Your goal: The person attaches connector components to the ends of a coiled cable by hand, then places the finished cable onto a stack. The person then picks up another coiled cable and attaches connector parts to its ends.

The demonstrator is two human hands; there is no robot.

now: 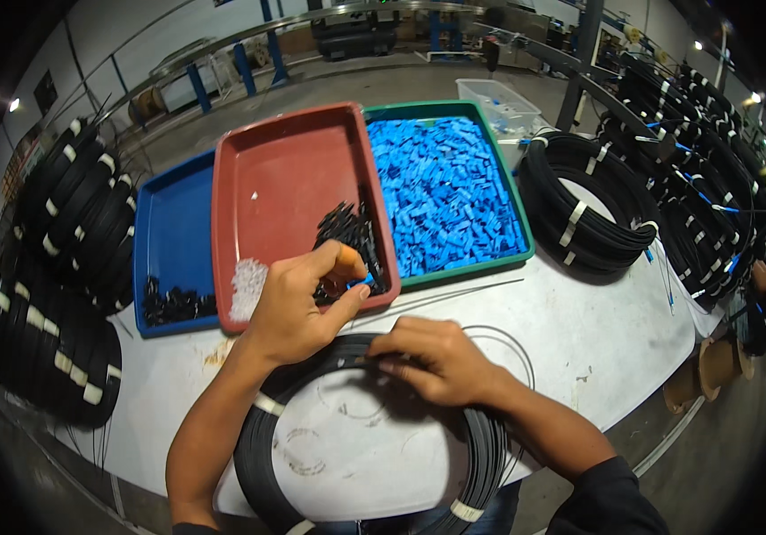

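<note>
My left hand (298,299) is closed in a pinch over the near edge of the red tray. A small blue plastic connector piece (363,281) shows between its thumb and fingers, and an orange band wraps one fingertip. My right hand (441,357) is closed, fingers curled down at the far rim of a black cable coil (263,455). It seems to grip a strand of the cable; the fingertips partly hide what is in them. White tape ties the coil at several places, and it lies on the white table in front of me.
A blue tray (173,223) holds small black parts. The red tray (280,169) has black pieces and clear bits; the green tray (526,241) is full of blue pieces. Taped cable coils (570,209) sit at right, with more stacked coils (53,357) at left. A clear bin (499,102) stands behind.
</note>
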